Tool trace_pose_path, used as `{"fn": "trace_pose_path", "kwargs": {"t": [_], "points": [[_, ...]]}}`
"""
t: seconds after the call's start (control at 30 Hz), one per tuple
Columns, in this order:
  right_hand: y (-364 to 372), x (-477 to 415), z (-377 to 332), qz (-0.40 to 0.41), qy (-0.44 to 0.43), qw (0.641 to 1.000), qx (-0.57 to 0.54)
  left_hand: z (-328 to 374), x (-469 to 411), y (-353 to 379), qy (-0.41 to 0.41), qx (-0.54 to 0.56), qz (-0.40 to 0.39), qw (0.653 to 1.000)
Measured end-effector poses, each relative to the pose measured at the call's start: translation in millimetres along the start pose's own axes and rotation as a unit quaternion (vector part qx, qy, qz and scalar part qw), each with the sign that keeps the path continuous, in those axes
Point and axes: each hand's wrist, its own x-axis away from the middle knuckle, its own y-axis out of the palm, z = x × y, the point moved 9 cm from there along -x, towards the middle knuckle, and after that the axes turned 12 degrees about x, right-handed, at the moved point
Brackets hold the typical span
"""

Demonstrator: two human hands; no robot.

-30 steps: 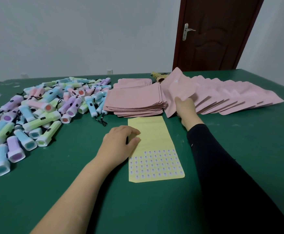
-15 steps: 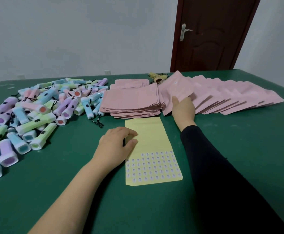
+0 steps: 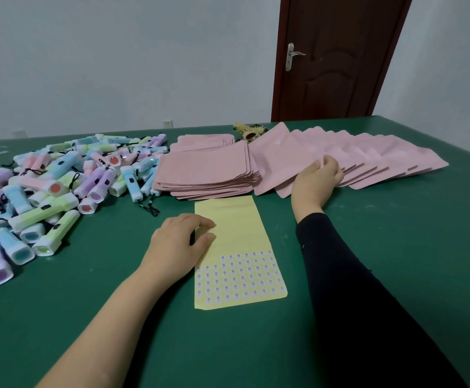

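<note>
Left hand (image 3: 180, 239): palm down, fingers loosely bent. Fingertips and thumb rest on the left edge of the yellow sticker sheet (image 3: 236, 219). It grips nothing, only touches the sheet.

Right hand (image 3: 316, 182), black sleeve: reaches out to the fanned pink pouches (image 3: 368, 158). Fingers curl over the near edges of the pouches just behind the front pouch (image 3: 278, 158), thumb up beside them. It has hold of the fan there, but I can't tell exactly which pouch.

Sticker sheet: flat on the green table (image 3: 396, 247), centred in front of the person. The top half is bare and the small stickers (image 3: 239, 278) fill the bottom rows.

Fanned pouches: overlapping row running right from the centre, far side of the sheet. The front pouch is tilted up and leans on the row.

Stack of flat pink pouches (image 3: 206, 172): just left of the fan, touching the front pouch, right behind the sheet's top edge.

Pastel flashlights (image 3: 55, 186): loose pile at left, against the stack, well apart from the left hand.

Brown door (image 3: 340, 57) stands beyond the table's far edge.
</note>
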Motion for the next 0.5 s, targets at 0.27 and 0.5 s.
{"fn": "trace_pose_path", "kwargs": {"t": [0.27, 0.5], "points": [[7.4, -7.2, 29.4, -0.043, 0.121, 0.982, -0.141, -0.4, -0.2, -0.2, 0.003, 0.002, 0.0, 1.0], [13.8, -6.1, 32.9, -0.064, 0.159, 0.979, -0.106, 0.1, -0.3, -0.1, 0.002, -0.001, -0.002, 1.0]]}}
